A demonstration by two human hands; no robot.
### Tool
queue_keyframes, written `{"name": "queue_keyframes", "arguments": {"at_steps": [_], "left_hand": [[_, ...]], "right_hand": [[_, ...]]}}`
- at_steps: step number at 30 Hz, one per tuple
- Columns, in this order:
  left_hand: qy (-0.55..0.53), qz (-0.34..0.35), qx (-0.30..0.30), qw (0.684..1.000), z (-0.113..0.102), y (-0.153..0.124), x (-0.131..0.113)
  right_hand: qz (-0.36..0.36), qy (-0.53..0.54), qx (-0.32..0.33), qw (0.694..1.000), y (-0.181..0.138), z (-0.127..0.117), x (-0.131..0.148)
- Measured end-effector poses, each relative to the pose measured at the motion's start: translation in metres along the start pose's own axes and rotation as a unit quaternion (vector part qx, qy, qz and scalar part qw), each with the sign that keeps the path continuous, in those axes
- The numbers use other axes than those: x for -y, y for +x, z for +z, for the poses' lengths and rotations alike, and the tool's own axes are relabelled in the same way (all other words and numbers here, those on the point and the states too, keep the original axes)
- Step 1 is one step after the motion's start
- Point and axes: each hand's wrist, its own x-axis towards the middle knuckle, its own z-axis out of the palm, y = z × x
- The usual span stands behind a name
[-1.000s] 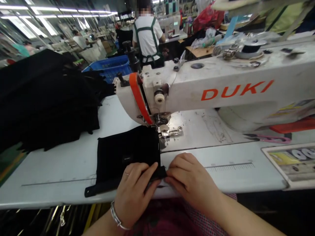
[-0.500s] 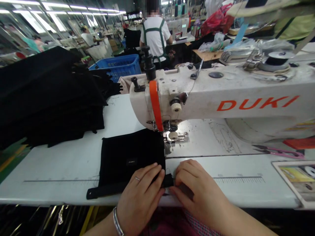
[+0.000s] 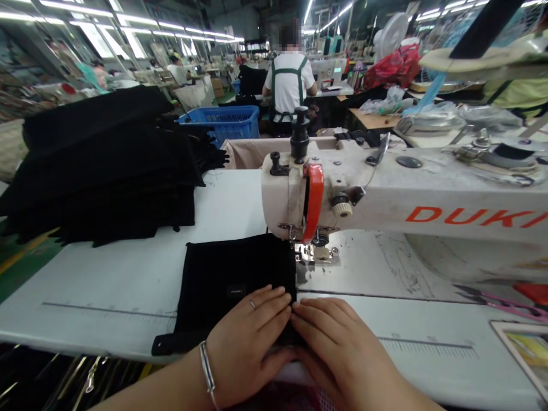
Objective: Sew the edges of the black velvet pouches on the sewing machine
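A black fabric piece [image 3: 209, 268] with a small dark label [image 3: 236, 291] lies on the sewing table, its far right corner by the presser foot [image 3: 319, 253]. Along its near edge runs a black strip [image 3: 165, 344] with a small hole at its left end. My left hand [image 3: 257, 337] lies over the near right part of the fabric, fingers on top and thumb toward me, gripping the edge. My right hand [image 3: 338, 342] meets it at the fabric's right edge, fingers bent together and fingertips nearly touching the left ones. What lies under my palms is hidden.
A white sewing machine [image 3: 368, 182] stands ahead to the right. A tall black fabric stack [image 3: 107, 165] sits at left. Pink thread snips [image 3: 509, 305] lie at right. Beyond are a blue crate [image 3: 222, 123] and a seated person [image 3: 290, 83] facing away.
My right hand has moved in against my left, now covering the strip's right end. The view has shifted, so the machine appears lower and farther right. The fabric stays by the presser foot.
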Motion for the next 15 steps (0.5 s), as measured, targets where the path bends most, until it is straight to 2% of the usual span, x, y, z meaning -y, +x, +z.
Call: {"name": "queue_keyframes", "arguments": {"at_steps": [5, 11, 15], "left_hand": [[-0.014, 0.017, 0.018, 1.000, 0.003, 0.004, 0.013], [-0.016, 0.031, 0.026, 0.999, 0.003, 0.020, 0.035], [-0.022, 0.044, -0.002, 0.999, 0.006, 0.029, 0.049]], "right_hand": [[0.020, 0.019, -0.007, 1.000, 0.008, -0.005, -0.003], [0.040, 0.015, 0.034, 0.998, 0.022, -0.014, -0.015], [0.047, -0.004, 0.053, 0.997, 0.031, -0.017, -0.024]]}}
